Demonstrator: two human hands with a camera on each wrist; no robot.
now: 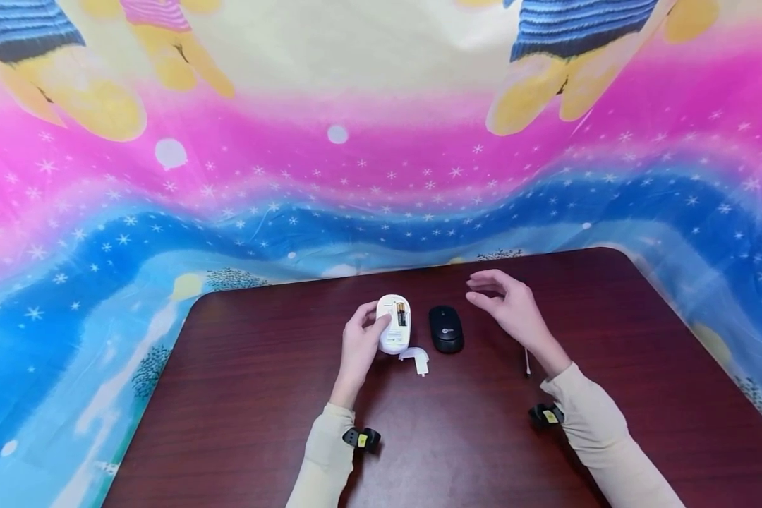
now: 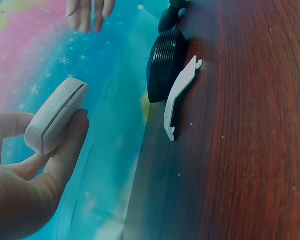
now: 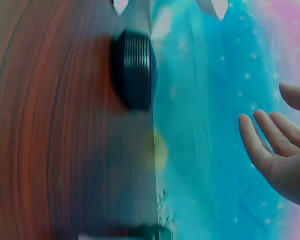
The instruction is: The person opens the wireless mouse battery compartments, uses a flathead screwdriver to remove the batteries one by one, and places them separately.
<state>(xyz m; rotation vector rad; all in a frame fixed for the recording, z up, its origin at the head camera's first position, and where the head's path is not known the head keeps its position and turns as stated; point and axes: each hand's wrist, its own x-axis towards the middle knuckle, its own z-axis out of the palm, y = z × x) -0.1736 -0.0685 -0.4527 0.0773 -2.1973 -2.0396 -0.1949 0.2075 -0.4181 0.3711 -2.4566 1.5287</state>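
In the head view my left hand (image 1: 359, 347) grips a white computer mouse (image 1: 391, 340), its underside turned up. Batteries (image 1: 401, 315) show in its uncovered compartment. The left wrist view has the white mouse (image 2: 56, 117) between thumb and fingers, raised off the table. A curved white battery cover (image 1: 417, 358) lies on the table just below it. To the right rests a black mouse (image 1: 446, 329), top side up. My right hand (image 1: 514, 307) hovers right of the black mouse, fingers loosely bent and apart, holding nothing; the right wrist view confirms the bare hand (image 3: 282, 152).
A thin, light-tipped rod (image 1: 527, 363) lies partly hidden by the right wrist; its kind is unclear. The dark red-brown table (image 1: 457, 437) ends at a printed curtain (image 1: 355, 233) behind it. Black camera mounts (image 1: 362, 439) sit on both wrists.
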